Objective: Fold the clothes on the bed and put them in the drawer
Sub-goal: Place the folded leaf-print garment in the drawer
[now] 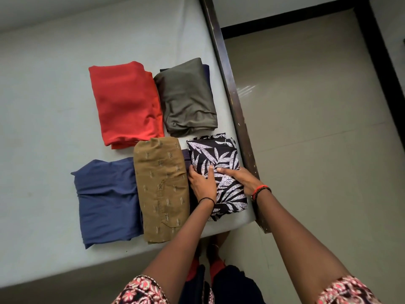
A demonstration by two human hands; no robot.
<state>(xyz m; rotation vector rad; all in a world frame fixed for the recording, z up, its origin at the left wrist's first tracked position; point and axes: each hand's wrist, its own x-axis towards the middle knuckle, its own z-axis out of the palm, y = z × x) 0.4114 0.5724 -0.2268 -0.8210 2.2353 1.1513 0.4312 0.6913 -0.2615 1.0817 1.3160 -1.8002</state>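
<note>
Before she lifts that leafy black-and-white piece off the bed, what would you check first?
1. Both hands on the leaf-print garment: ok, left hand and right hand rest on top.
2. Garment folded: ok.
3. Grip closed around it: not ok, palms lie flat.
4. Brown shirt clear of it: cannot tell, a dark cloth lies between.
5. Other piles folded: ok.
6. Drawer open: cannot tell, out of view.

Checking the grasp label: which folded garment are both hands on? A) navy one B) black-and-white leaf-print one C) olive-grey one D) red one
B. The left hand and the right hand both rest on the black-and-white leaf-print garment near the bed's edge; the red garment, olive-grey garment and navy garment lie untouched.
</note>
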